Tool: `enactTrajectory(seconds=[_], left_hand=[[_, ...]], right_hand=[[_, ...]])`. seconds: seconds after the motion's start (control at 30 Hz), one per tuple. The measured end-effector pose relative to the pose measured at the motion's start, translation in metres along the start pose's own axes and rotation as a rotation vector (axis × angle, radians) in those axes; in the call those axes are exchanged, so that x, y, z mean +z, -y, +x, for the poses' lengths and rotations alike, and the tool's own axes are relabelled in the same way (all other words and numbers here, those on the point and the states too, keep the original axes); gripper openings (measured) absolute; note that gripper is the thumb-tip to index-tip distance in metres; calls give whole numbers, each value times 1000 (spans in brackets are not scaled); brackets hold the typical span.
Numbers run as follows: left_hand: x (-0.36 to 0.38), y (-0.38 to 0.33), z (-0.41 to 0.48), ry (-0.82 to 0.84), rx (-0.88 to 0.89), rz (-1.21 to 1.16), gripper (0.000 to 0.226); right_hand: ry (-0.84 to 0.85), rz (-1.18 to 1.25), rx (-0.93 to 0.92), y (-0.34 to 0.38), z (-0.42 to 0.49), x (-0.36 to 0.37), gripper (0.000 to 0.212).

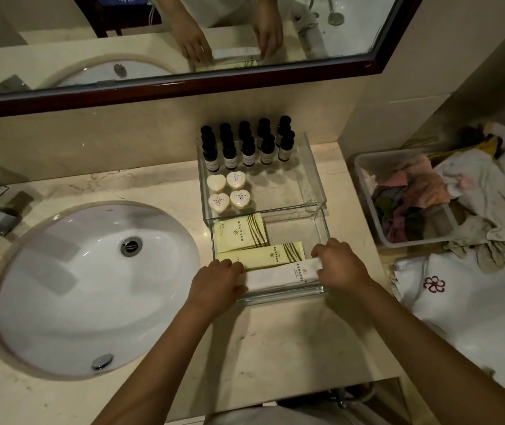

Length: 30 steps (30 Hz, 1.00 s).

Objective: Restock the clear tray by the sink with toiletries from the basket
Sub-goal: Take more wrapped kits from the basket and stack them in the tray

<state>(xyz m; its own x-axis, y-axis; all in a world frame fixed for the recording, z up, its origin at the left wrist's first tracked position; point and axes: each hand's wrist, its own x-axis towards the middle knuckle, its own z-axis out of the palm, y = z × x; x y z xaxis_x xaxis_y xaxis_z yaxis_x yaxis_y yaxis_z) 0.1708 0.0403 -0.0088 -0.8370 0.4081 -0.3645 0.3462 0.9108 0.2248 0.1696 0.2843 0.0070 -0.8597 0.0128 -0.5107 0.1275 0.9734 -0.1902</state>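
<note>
at tray's (282,297) near wall, left hand (214,283), right hand (340,265) grip packet (279,276)

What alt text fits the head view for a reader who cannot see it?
A left hand and a right hand hold a long white packet by its ends at the near end of a clear tray beside a sink. The tray also holds two yellow packets, four heart-shaped soaps and small dark bottles.

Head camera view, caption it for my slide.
Left hand and right hand hold a white packet in the clear tray beside the sink.
</note>
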Motion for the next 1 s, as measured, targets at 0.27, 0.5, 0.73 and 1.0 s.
enactTrajectory(seconds=[0.27, 0.5, 0.73, 1.0], left_hand=[[5, 7, -3, -115, 112, 96, 42], [22, 9, -7, -261, 169, 122, 47], [26, 18, -10, -314, 208, 91, 43], [26, 20, -13, -256, 214, 111, 39]], right_hand=[[-21, -155, -247, -11, 2, 12, 39], [-50, -244, -330, -15, 4, 15, 40], [94, -290, -307, -12, 5, 5, 53], [141, -240, -275, -12, 4, 8, 66]])
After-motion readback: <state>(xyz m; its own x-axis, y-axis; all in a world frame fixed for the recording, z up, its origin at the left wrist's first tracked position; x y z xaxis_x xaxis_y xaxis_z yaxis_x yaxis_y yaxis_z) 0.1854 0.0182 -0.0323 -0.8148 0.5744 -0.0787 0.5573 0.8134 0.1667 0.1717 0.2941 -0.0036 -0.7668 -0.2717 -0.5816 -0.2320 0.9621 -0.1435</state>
